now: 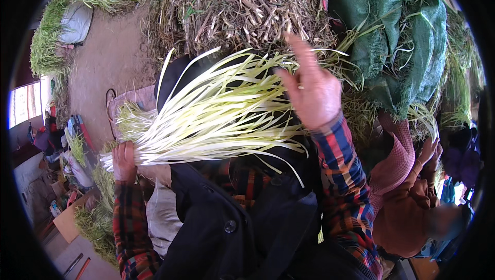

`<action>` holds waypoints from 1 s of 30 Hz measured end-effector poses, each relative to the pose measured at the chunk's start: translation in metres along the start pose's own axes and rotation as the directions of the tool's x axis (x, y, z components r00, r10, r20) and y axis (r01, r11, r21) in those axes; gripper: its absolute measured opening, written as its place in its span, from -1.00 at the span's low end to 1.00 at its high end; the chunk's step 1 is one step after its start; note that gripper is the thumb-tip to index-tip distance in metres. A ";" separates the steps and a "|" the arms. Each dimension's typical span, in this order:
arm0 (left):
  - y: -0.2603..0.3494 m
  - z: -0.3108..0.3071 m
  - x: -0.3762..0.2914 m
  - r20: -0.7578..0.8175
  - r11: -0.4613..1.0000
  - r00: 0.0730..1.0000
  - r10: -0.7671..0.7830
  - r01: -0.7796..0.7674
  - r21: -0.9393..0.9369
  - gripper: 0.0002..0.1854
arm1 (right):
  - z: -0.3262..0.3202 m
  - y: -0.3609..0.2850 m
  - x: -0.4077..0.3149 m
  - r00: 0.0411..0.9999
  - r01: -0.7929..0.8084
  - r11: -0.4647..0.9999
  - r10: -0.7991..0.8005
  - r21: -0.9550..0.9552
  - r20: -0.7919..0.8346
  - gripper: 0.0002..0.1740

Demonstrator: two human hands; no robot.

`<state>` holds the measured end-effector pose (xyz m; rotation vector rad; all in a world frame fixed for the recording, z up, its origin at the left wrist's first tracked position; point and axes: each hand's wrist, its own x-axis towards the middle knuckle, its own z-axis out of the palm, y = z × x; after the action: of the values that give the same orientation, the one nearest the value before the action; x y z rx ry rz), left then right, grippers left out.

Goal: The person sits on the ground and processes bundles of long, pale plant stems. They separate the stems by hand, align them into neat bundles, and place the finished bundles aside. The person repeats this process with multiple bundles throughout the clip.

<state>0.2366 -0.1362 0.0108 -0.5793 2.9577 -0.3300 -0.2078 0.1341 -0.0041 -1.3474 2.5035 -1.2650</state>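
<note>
My left hand [124, 161] is closed round the white stem end of a bundle of long, flat, pale yellow-white leaves [216, 110], which look like blanched chives. The bundle lies sideways across the front of my dark apron [220, 218], its leaf tips fanning out to the right. Over the tips is my right hand [315, 90], blurred, with thumb and fingers apart and nothing seen in it. A smaller bunch of similar leaves [133, 121] lies behind the bundle, on a pinkish cloth [135, 96].
A heap of dry, rooty stalks [247, 13] rises ahead. A green woven sack [390, 36] stands to its right. At right a co-worker in a brown top [402, 218] holds pale leaves [425, 119]. More greens [48, 40] and a white sack [76, 23] lie on the earthen floor [104, 48].
</note>
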 end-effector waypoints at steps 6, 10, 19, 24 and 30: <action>-0.008 0.003 -0.009 0.013 0.998 1.000 0.020 -0.021 0.065 -0.51 | 0.038 0.011 0.006 0.950 0.158 0.894 -0.021 -0.420 0.312 -0.74; -0.010 0.007 -0.015 0.116 0.997 0.991 -0.072 0.071 0.010 -0.47 | 0.049 0.054 0.003 0.890 -0.092 0.856 0.300 -0.509 0.342 -0.88; -0.008 0.005 -0.003 0.090 0.994 0.994 -0.069 0.076 -0.073 -0.52 | 0.010 0.092 -0.051 0.792 -0.279 0.853 0.464 -0.441 0.397 -0.60; -0.007 0.002 0.008 0.072 0.997 0.997 -0.026 0.031 -0.064 -0.54 | -0.024 0.061 -0.026 0.900 -0.176 0.981 0.195 -0.084 0.391 -0.35; -0.008 -0.001 0.007 0.080 0.997 0.996 -0.039 0.043 -0.057 -0.56 | 0.015 0.024 -0.008 0.908 0.004 0.997 -0.038 0.083 0.417 -0.19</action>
<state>0.2327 -0.1458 0.0135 -0.6454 2.8915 -0.2195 -0.2134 0.1368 -0.0326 -1.4475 2.1270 -0.9402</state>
